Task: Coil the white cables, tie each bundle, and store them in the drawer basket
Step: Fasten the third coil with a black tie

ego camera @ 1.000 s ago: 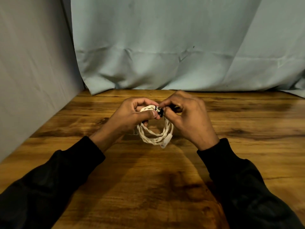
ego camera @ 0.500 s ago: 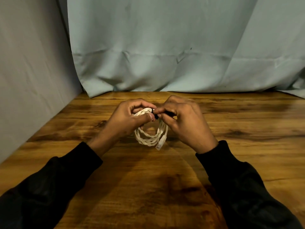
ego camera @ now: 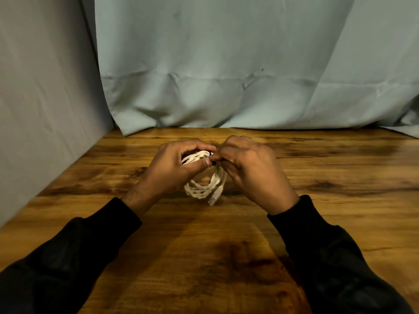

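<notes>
— Since a second ago both hands have drifted a little left and tucked closer together; the coil hangs much as it did.

— Where's your left hand?

— My left hand (ego camera: 174, 168) is closed on the top of the white cable (ego camera: 205, 188), thumb pressed over the strands where they bunch. Just to its right a small black tie (ego camera: 212, 163) shows at the pinch point, though I can't tell how far round the bundle it goes.

— And the right?

— My right hand (ego camera: 251, 168) is curled shut too, fingertips meeting the left thumb at that tie; I judge it's pinching the tie's end, but the fingers hide it.

— Where does the cable sit?

— Held between both hands, above the wooden table (ego camera: 226, 257). The loop hangs down and toward me from the grip, its long axis running top-left to bottom-right, with a white plug (ego camera: 214, 198) at the lowest point.

— What does the next bit turn on?

— The tie sits at the top of the coil, right between my thumbs, both hands equally close. No drawer basket is in view, so storing waits.
</notes>
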